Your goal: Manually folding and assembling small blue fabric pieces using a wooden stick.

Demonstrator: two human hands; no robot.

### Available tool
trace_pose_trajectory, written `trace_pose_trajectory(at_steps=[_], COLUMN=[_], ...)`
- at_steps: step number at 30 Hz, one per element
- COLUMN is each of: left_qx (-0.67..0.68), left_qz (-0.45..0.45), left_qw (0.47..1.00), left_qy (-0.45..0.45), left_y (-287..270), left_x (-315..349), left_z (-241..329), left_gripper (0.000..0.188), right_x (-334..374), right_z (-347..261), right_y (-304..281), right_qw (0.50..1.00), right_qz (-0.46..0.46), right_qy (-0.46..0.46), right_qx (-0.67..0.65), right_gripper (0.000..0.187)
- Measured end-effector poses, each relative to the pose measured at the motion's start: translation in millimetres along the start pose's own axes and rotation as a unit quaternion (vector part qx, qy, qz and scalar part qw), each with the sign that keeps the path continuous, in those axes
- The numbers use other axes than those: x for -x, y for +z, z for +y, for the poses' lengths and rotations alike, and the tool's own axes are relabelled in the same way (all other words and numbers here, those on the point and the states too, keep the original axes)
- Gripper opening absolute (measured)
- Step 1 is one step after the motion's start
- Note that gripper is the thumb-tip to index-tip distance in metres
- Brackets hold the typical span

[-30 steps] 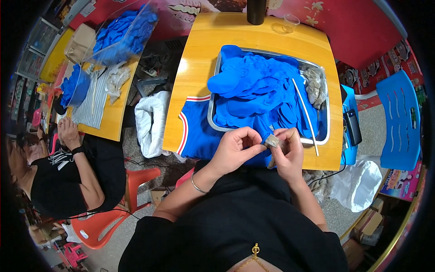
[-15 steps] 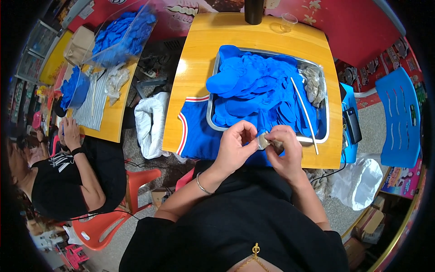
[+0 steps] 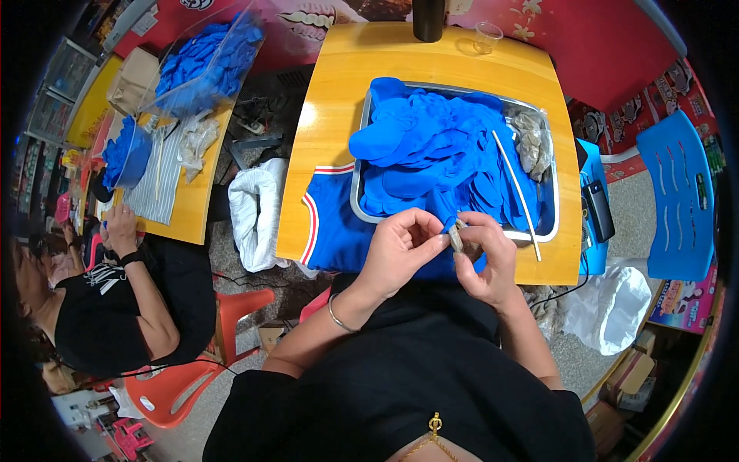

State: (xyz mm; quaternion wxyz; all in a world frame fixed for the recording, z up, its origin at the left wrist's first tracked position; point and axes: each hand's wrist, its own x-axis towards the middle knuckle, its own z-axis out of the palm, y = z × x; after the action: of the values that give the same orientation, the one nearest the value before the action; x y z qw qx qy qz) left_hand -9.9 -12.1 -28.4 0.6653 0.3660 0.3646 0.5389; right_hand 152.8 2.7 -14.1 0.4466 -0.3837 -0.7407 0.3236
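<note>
Just in front of the metal tray (image 3: 356,189), my hands meet over a small blue fabric piece (image 3: 441,206) and a thin grey-brown piece (image 3: 456,239). The thumb and fingers of my left hand (image 3: 404,250) pinch the lower end of the blue piece. My right hand (image 3: 491,258) grips the grey-brown piece against it; what that piece is made of is unclear. Many flat, rounded blue fabric pieces (image 3: 431,131) fill the tray. A white stick (image 3: 517,192) leans over its right side, beside a clear bag of greyish-brown pieces (image 3: 531,142).
A blue jersey (image 3: 331,223) lies under the tray's left side. A black cylinder (image 3: 429,19) and clear cup (image 3: 487,37) stand at the far edge. To the left, another person (image 3: 115,308) sits by a table with blue pieces. A blue chair (image 3: 677,200) stands right.
My right fingers have shifted, and the grey-brown piece now stands narrow and upright between both hands. The blue piece has turned slightly. The tray's contents look the same.
</note>
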Motion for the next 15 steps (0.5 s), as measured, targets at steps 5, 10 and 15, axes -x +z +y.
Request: trace_pose_trajectory(at_steps=[5, 10, 15], left_qx=[0.0, -0.022, -0.02], left_qz=[-0.01, -0.021, -0.006], left_qw=[1.0, 0.999, 1.0], left_qy=[-0.01, -0.009, 0.006], left_y=[-2.2, -1.9, 1.5], left_x=[-0.5, 1.0, 1.6], left_z=[-1.1, 2.7, 3.5], left_gripper=[0.013, 0.013, 0.009], right_x=[9.5, 13.6, 4.7], right_z=[11.3, 12.9, 7.3], right_y=[-0.3, 8.3, 4.9], right_qw=[0.996, 0.965, 0.998], right_qz=[-0.025, 0.03, 0.054], right_qy=[0.067, 0.172, -0.021], right_qx=[-0.047, -0.196, 0.012], right_gripper=[0.019, 0.019, 0.022])
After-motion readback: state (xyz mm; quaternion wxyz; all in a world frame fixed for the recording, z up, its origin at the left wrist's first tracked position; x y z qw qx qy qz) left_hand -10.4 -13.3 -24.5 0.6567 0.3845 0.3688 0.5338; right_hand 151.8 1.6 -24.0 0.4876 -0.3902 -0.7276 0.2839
